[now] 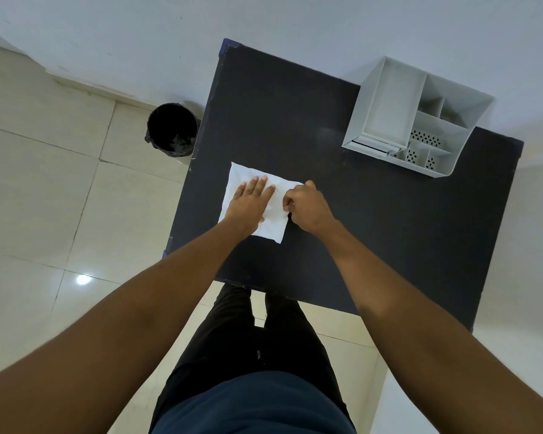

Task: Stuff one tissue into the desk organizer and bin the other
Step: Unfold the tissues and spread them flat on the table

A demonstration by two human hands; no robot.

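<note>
A white tissue (242,180) lies flat on the dark table (373,220), near its left edge. My left hand (251,203) rests flat on the tissue with fingers spread, pressing it down. My right hand (306,206) pinches the tissue's right edge between thumb and fingers. Only one white sheet shows; I cannot tell whether a second lies under it. The grey desk organizer (389,108) with several compartments stands at the table's far right. The round bin (171,130) with a black liner stands on the floor left of the table.
A white wall runs behind the table and bin. Pale tiled floor (44,198) spreads to the left. My legs in dark trousers stand at the table's near edge.
</note>
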